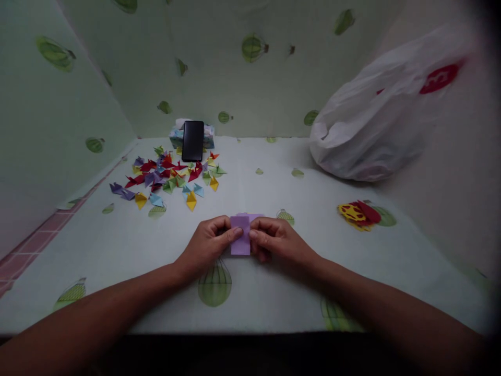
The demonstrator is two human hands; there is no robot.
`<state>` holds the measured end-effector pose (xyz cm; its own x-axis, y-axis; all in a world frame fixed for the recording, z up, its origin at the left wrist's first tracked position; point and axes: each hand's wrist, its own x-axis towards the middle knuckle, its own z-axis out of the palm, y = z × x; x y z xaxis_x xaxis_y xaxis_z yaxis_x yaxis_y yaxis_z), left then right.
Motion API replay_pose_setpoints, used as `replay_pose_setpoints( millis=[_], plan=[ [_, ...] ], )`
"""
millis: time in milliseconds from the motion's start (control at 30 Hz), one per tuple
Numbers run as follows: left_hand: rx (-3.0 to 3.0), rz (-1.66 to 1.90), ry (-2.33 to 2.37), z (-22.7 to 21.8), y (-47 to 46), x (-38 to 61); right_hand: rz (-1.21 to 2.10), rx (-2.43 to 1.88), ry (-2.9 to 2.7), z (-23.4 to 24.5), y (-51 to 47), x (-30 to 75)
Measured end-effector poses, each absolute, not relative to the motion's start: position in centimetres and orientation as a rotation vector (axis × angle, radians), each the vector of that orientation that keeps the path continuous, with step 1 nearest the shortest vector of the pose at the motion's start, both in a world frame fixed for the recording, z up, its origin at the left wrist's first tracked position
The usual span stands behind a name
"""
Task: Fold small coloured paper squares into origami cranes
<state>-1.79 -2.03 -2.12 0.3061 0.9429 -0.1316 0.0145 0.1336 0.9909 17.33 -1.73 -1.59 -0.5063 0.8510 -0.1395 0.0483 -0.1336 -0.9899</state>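
A small purple paper (240, 244), partly folded, is held between my hands near the middle of the table. My left hand (216, 237) pinches its left side, the thumb lying flat on the front. On the other side my right hand (274, 237) grips the paper's right part with thumb and forefinger, the fingers curled behind it. Part of a second purple layer shows above, behind the front fold. Beyond my left hand lies a spread of folded paper pieces (191, 200) in red, yellow, green, blue and purple.
A black phone (193, 141) leans on a tissue box (176, 138) at the back. A large white plastic bag (360, 130) stands at the back right. Red and yellow cut-out pieces (354, 213) lie on the right of the patterned tablecloth (156, 292).
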Motion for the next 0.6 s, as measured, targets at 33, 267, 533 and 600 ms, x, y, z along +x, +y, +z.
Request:
replay_pose_setpoints(
  millis=[33,267,533,600],
  plan=[
    [1.234,0.908,1.048,-2.1,-2.0,-1.8,1.708,-1.029,-1.573,-1.5,-1.8,17.3],
    [1.346,0.890,1.096,-1.6,-1.9,-2.1,1.427,-1.090,-1.681,-1.1,-1.6,17.8],
    [1.580,0.830,1.156,-1.1,-1.8,-2.2,1.263,-1.086,-1.864,-1.4,-1.5,17.8],
    [1.549,0.881,1.179,-1.4,-1.8,-2.2,1.401,-1.088,-1.759,-1.4,-1.6,17.7]
  ],
)
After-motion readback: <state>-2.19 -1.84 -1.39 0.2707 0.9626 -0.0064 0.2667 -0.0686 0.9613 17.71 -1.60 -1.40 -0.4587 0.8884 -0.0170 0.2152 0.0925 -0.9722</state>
